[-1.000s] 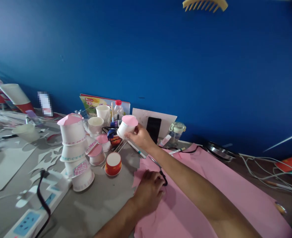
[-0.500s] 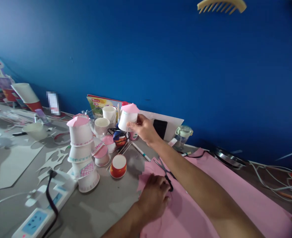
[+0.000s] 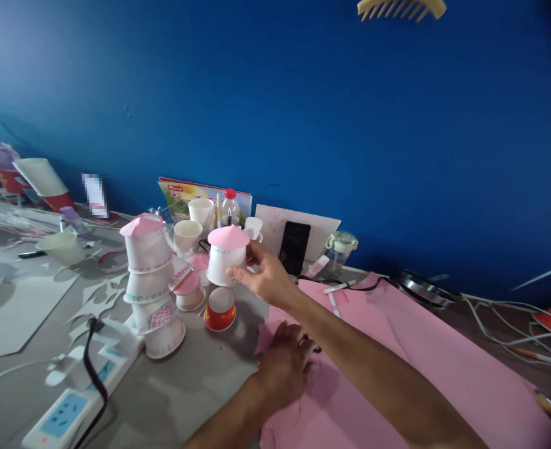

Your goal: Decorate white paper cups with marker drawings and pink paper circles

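Note:
My right hand, thumb in front and fingers behind, grips a white paper cup turned upside down. A pink paper cone roof tops this cup. Just below it an orange-red paper cup stands mouth up on the table. My left hand rests on the pink paper with fingers bent; what they close on is hidden. The dark scissors handle shows beside its fingertips. To the left rises a tower of stacked white paper cups with a pink roof.
A power strip with plugs lies front left. Small pink-topped cups stand by the tower. Behind are a white cup stack, a red-capped bottle, a black phone and a lidded jar. Cables run at right.
My right hand has brought the roofed cup down and toward me, near the orange-red cup. The left hand stays on the pink paper; the view has shifted slightly.

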Motion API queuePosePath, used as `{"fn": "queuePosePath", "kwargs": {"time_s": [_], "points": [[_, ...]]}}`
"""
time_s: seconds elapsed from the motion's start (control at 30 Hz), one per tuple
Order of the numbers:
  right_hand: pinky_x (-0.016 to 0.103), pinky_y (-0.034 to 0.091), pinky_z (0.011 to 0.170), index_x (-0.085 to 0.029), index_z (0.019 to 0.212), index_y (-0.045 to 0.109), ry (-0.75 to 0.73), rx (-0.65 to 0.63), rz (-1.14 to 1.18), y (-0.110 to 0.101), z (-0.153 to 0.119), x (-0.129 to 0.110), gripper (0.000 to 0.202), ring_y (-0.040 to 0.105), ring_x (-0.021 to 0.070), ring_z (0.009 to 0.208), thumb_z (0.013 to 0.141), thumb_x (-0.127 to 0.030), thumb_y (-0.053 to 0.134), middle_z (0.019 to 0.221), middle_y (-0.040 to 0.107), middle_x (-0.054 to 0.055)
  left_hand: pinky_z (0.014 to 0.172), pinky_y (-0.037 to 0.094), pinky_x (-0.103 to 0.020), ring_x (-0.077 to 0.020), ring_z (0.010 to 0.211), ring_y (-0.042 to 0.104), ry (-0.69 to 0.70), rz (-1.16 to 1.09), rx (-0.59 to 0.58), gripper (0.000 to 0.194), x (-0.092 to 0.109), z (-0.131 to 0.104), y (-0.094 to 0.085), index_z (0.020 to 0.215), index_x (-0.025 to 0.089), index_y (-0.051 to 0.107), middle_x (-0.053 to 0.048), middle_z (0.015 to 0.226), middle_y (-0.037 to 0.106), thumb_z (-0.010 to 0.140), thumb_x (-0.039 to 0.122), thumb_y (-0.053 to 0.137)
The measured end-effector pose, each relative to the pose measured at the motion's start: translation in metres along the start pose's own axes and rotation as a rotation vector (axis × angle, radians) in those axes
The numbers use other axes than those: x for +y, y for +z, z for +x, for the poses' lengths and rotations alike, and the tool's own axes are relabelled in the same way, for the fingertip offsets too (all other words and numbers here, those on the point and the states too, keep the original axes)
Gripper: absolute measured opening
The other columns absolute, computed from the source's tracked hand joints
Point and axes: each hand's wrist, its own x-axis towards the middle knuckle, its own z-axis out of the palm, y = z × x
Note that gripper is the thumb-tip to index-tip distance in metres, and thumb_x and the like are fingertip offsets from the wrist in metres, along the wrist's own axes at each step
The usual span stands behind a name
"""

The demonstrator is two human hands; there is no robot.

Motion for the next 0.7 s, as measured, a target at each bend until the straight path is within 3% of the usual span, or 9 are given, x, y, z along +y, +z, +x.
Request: {"fn": "queuePosePath", "kwargs": {"time_s": [0.43, 0.7], "points": [[0.037, 0.044, 0.09, -0.014, 0.116, 0.057, 0.085, 0.12, -0.167, -0.026, -0.025, 0.061, 0.049, 0.06, 0.0223, 0.097, 0.069, -0.022, 0.07, 0.112, 0.066, 0.01, 0.11, 0.031, -0.045, -0.0272, 0.122, 0.047, 0.005, -0.06, -0.008, 0.037, 0.005, 0.003, -0.01, 0.121, 0.021, 0.058, -0.009, 0.131, 0.055, 0.084, 0.021, 0.055], [0.036, 0.048, 0.083, -0.016, 0.111, 0.059, 0.224, 0.12, -0.266, -0.025, -0.021, 0.098, 0.044, 0.061, 0.0205, 0.089, 0.068, -0.019, 0.07, 0.105, 0.068, 0.008, 0.109, 0.032, -0.048, -0.028, 0.12, 0.049, 0.011, 0.0, -0.021, 0.039, 0.007, 0.004, -0.012, 0.124, 0.019, 0.056, -0.011, 0.129, 0.056, 0.086, 0.022, 0.054]]}}
